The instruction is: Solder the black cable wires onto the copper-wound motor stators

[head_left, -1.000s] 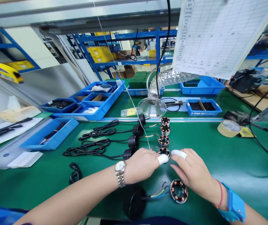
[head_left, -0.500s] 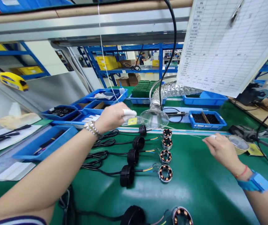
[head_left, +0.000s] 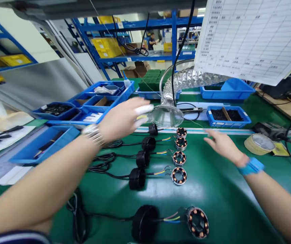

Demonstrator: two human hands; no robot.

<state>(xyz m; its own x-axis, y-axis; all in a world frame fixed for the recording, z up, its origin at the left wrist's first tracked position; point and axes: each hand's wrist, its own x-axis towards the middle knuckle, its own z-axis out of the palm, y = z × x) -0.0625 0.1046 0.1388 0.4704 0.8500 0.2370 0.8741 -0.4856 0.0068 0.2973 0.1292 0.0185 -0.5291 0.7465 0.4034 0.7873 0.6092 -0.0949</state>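
My left hand (head_left: pixel 123 118) is stretched out over the bench, fingers extended, with white covers on some fingertips; it grips nothing I can see. Beside it stands a clear funnel-shaped hood (head_left: pixel 166 117). My right hand (head_left: pixel 220 144) is blurred, and a thin pale strand (head_left: pixel 194 122) reaches its fingertips, seemingly pinched there. That strand appears to come down from overhead. Between the hands lies a row of copper-wound stators (head_left: pixel 179 175), each near coloured wire ends and a black round housing (head_left: pixel 137 178) on a black cable. A nearer stator (head_left: pixel 198 222) and housing (head_left: pixel 145 223) lie in front.
A tape roll (head_left: pixel 259 144) sits at the right. Behind are a blue bin of black parts (head_left: pixel 228 117), a soldering-iron-like tool (head_left: pixel 192 110) and a foil duct (head_left: pixel 191 81). Blue trays (head_left: pixel 43 144) line the left. Paper sheets (head_left: pixel 249 40) hang at upper right.
The view has tilted downward. My left hand has opened from its pinch on the strand. My right hand has moved left, towards the stators, and the strand looks slacker.
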